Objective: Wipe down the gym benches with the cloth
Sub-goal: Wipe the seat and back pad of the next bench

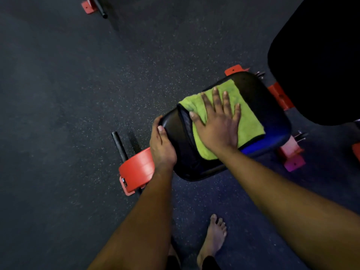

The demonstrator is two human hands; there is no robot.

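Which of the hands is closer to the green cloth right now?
Right. The right hand presses flat on the green cloth, fingers spread. The left hand grips the end of the black seat pad, off the cloth, toward the red frame.

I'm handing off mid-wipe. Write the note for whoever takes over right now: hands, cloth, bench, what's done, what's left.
Left hand grips the left end of the black seat pad, apparently steadying it.
Right hand lies flat, fingers spread, pressing the green cloth onto the pad's middle.
Done: wiping is under way on this pad; how much is already covered cannot be told.
Left: the pad's bare ends, the larger black pad beside it, then any other benches.
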